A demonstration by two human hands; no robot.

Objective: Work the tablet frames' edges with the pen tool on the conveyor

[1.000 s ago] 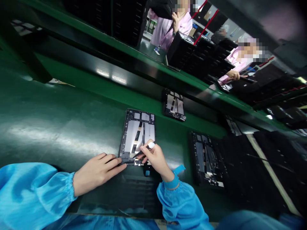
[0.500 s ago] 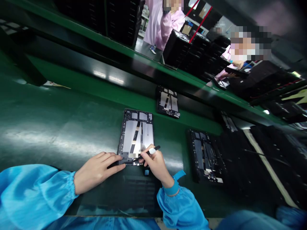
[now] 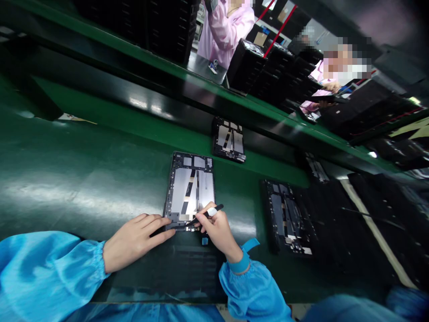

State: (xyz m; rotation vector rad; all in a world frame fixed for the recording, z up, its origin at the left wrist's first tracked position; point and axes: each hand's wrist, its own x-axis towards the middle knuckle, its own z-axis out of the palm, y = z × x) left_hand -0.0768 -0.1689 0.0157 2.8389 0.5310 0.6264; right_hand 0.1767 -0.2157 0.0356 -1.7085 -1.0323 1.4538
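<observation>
An opened tablet [image 3: 205,183] lies on the green bench in front of me, its silver battery plates and a slanting black ribbon cable exposed. My left hand [image 3: 136,239] rests at its near left corner, fingers stretched out and apart, the fingertips touching the edge. Pinched in my right hand [image 3: 217,228] are black tweezers [image 3: 217,209] with a white patch on the shaft. Their tip meets the board along the tablet's near edge; what exactly it touches is too small to tell. A small blue tab [image 3: 204,241] shows just below that edge.
Another opened tablet [image 3: 231,142] lies farther back, and a third [image 3: 279,210] sits at the right beside dark covered items. A green-edged shelf rail [image 3: 161,60] crosses behind. Beyond it are stacked black trays [image 3: 244,67] and co-workers in pink [image 3: 224,31].
The far tablet appears slightly farther left. A co-worker in pink has shifted an arm. My hands and the near tablet have hardly moved.
</observation>
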